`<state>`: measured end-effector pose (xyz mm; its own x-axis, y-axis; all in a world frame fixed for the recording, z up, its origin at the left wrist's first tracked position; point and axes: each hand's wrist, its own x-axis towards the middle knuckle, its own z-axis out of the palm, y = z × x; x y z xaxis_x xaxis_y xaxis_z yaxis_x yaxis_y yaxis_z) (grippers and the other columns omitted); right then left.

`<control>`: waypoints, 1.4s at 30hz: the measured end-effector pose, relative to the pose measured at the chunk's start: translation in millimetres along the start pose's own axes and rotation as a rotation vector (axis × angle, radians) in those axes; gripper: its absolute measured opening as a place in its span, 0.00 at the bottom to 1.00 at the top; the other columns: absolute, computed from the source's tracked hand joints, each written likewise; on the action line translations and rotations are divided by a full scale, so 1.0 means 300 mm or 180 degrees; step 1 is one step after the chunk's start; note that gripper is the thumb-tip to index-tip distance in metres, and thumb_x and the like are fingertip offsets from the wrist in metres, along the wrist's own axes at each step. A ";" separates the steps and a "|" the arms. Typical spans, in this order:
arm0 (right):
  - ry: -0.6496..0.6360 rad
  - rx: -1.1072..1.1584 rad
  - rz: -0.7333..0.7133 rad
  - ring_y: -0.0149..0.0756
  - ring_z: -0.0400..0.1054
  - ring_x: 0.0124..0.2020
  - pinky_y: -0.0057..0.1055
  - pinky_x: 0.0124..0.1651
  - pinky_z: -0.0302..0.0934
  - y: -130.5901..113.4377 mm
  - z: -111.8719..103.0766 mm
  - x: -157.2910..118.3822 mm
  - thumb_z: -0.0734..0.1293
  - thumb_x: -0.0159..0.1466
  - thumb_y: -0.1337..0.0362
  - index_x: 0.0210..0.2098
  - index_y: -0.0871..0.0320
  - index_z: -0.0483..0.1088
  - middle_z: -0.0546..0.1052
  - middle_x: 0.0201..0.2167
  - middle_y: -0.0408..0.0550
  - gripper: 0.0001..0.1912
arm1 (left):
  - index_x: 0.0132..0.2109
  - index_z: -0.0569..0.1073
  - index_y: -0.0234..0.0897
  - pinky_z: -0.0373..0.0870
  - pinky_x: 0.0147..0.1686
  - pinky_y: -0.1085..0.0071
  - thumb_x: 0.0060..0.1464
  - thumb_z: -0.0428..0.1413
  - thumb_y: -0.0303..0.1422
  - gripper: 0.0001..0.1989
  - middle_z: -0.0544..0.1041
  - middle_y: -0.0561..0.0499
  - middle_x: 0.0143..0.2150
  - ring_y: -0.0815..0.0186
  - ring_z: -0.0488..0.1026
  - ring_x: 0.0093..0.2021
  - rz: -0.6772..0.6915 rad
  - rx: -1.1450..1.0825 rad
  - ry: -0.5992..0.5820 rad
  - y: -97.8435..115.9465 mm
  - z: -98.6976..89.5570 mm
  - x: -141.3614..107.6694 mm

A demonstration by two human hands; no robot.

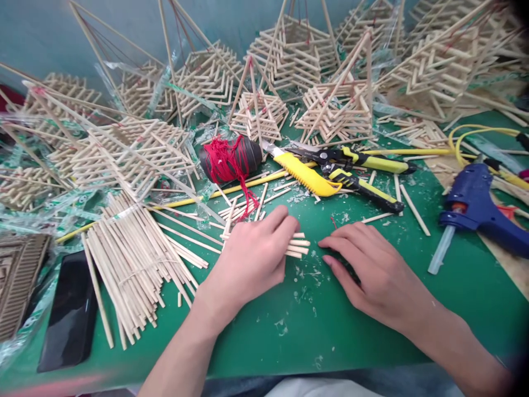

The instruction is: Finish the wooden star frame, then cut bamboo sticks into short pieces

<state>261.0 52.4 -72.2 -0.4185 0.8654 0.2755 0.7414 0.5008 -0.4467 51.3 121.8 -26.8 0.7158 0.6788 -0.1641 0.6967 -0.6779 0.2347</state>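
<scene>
My left hand point(258, 251) is closed around several short wooden sticks point(298, 245), whose cut ends stick out to the right of my fingers. My right hand point(367, 264) rests low over the green table to the right of those ends, thumb and fingers apart, with nothing visible in it. A tiny red thread point(334, 223) lies just beyond its fingertips. Behind my left hand is a dark spool wound with red yarn point(227, 157), its loose strands trailing toward my knuckles. A yellow utility knife point(308, 173) and yellow-black pliers point(359, 179) lie beyond both hands.
A bundle of long sticks point(128, 264) and a black phone point(70, 309) lie at the left. Stick-built hanging baskets point(260, 113) crowd the back, tangled with clear plastic tape. A blue glue gun point(475, 204) with a yellow cable sits at the right. Loose sticks point(414, 209) and scraps dot the green table point(256, 342).
</scene>
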 end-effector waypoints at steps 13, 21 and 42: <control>-0.0054 -0.0048 -0.0108 0.38 0.61 0.34 0.42 0.44 0.61 -0.032 0.041 0.035 0.63 0.67 0.74 0.40 0.61 0.64 0.68 0.32 0.50 0.04 | 0.46 0.67 0.38 0.64 0.27 0.69 0.58 0.45 0.22 0.12 0.76 0.48 0.44 0.62 0.77 0.36 -0.0239 0.0001 0.0065 -0.006 -0.003 -0.011; -0.0024 -0.0681 -0.0387 0.40 0.56 0.32 0.39 0.37 0.58 -0.040 0.060 0.064 0.62 0.65 0.75 0.32 0.60 0.65 0.63 0.27 0.48 0.07 | 0.47 0.67 0.37 0.65 0.25 0.70 0.60 0.46 0.23 0.11 0.76 0.48 0.43 0.60 0.78 0.38 -0.0168 -0.0004 -0.0471 0.006 -0.015 0.006; -0.0135 0.0124 -0.0148 0.41 0.63 0.39 0.40 0.41 0.60 -0.109 0.028 0.011 0.63 0.66 0.75 0.45 0.66 0.68 0.70 0.38 0.55 0.08 | 0.48 0.67 0.39 0.62 0.26 0.68 0.59 0.47 0.23 0.12 0.78 0.49 0.43 0.60 0.78 0.37 -0.0230 0.0120 -0.0246 -0.012 -0.006 -0.007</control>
<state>231.0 38.9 -63.8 -0.4746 0.8407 0.2608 0.7000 0.5401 -0.4673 47.1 123.3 -25.6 0.6642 0.7035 -0.2530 0.7469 -0.6392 0.1835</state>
